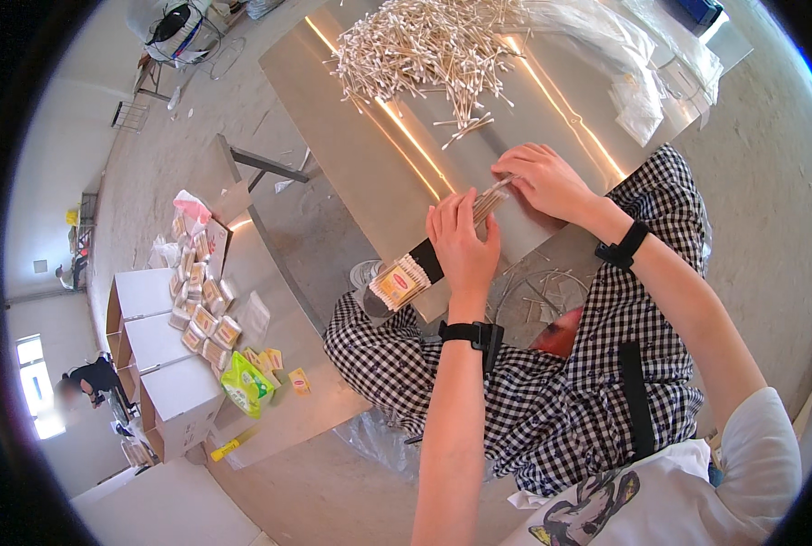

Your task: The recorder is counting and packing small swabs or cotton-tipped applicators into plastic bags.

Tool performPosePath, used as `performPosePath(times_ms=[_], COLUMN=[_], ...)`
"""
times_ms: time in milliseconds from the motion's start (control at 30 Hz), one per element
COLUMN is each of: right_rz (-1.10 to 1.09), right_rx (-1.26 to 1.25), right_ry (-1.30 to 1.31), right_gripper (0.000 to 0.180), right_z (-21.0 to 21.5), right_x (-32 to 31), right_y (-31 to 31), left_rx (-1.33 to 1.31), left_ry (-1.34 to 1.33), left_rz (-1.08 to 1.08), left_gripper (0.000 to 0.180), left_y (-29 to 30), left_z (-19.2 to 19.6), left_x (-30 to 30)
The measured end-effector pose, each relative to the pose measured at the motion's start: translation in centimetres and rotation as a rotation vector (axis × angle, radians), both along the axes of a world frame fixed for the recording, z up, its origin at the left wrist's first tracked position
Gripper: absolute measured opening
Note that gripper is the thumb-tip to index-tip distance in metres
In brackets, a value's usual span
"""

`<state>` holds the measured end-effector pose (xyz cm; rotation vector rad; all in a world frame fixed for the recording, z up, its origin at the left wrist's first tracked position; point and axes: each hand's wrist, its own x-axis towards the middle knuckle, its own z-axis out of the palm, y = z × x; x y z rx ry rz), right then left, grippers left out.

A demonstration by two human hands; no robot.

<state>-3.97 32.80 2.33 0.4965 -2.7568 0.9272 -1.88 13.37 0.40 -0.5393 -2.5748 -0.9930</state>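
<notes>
My left hand point(463, 244) rests near the front edge of the metal-topped table, its fingers curled round a small bundle of cotton swabs point(490, 201). At the far end of that bundle, my right hand point(549, 185) pinches swab tips between thumb and fingers. To the left of my left hand lies a filled pack of cotton swabs point(400, 283) with a yellow and red label, on a dark surface beside my knee. Beyond both hands, a large heap of loose cotton swabs point(424, 50) covers the table's far part.
Clear plastic bags point(638, 105) lie at the table's right. On a lower table at the left are several filled swab packs point(201, 323), a green packet point(245, 384), label cards point(299, 381), a yellow marker point(227, 449) and an open white carton point(174, 364). A person point(101, 382) is far left.
</notes>
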Motion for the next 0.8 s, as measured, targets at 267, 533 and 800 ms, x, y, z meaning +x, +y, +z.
performPosePath(times_ms=[267,533,800], right_rz=[-0.068,-0.251,-0.044], right_rx=[0.015,0.026,0.016], right_ry=[-0.069,-0.007,0.043], right_gripper=[0.009,0.005,0.004], right_z=[-0.2,0.0,-0.4], right_x=[-0.1,-1.7,-1.9], right_y=[2.7,4.6,-0.6], left_rx=[0.048,0.091,0.029], left_ry=[0.037,0.039,0.042], left_rz=[-0.001,0.024,0.000], left_gripper=[0.021,0.016,0.042], left_y=[0.1,0.1,0.1], left_z=[-0.1,-0.2,0.1], left_x=[-0.1,0.0,0.0])
